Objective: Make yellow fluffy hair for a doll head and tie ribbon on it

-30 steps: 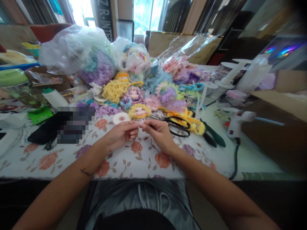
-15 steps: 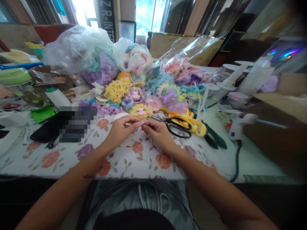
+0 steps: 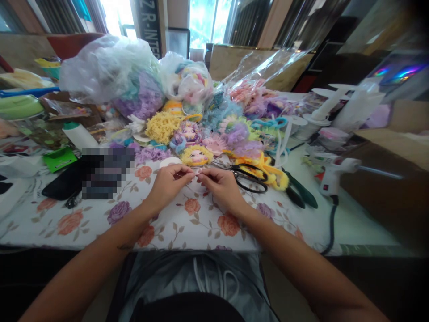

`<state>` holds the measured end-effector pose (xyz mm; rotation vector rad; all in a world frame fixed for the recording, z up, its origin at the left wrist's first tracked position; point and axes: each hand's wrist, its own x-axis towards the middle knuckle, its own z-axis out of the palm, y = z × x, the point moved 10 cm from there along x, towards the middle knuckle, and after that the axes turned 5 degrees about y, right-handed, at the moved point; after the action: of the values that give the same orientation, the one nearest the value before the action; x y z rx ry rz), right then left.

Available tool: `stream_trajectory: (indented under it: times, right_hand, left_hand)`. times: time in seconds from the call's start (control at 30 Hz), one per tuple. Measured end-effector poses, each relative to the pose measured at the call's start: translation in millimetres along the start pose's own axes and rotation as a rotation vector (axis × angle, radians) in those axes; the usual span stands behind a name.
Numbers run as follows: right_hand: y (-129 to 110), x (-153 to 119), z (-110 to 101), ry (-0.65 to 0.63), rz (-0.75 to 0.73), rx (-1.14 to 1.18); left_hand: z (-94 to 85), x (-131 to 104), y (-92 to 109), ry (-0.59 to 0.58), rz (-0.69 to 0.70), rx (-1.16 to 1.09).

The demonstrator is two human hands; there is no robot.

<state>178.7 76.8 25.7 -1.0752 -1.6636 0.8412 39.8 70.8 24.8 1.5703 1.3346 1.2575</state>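
My left hand [image 3: 169,184] and my right hand [image 3: 219,184] meet fingertip to fingertip over the floral tablecloth [image 3: 187,219]. Together they pinch a small pale piece [image 3: 196,172]; it is too small to tell what it is. A white tape roll [image 3: 169,162] lies just behind my left hand. A yellow-haired doll face [image 3: 196,156] sits right beyond my fingertips. Black-handled scissors [image 3: 248,176] lie to the right of my right hand.
A heap of colourful yarn dolls and pompoms [image 3: 217,125] and plastic bags [image 3: 107,67] fills the back of the table. A white glue gun [image 3: 331,174] with its cord sits at right, green pliers [image 3: 300,192] beside it. Dark items [image 3: 63,183] lie at left.
Both hands have shifted slightly away from me towards the doll face, still pinching the small piece. The view has moved a little; the other things have stayed put.
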Motion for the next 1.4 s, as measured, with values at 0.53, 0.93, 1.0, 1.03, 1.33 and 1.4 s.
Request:
stream_trajectory:
  times: [0.53,0.93,1.0,1.03,1.33,1.4]
  right_hand:
    - [0,-2,5,-0.039,0.026,0.081]
    - [7,2,-8,0.059,0.105,0.143]
    - [4,1,-6,0.052,0.072,0.094]
    - [3,1,-4,0.040,0.061,0.075]
    - [5,-6,15,-0.048,0.150,0.152]
    - [5,-7,17,-0.057,0.167,0.182]
  left_hand:
    - [4.3,1,-12,-0.056,-0.101,-0.061]
    - [0.8,1,-14,-0.021,-0.146,-0.130]
    - [1.0,0,-13,-0.023,-0.148,-0.124]
    - [1.0,0,-14,-0.020,-0.151,-0.128]
    - [4.7,-2,-24,0.035,-0.172,-0.204]
    - [7.7,-3,-26,0.048,-0.187,-0.264]
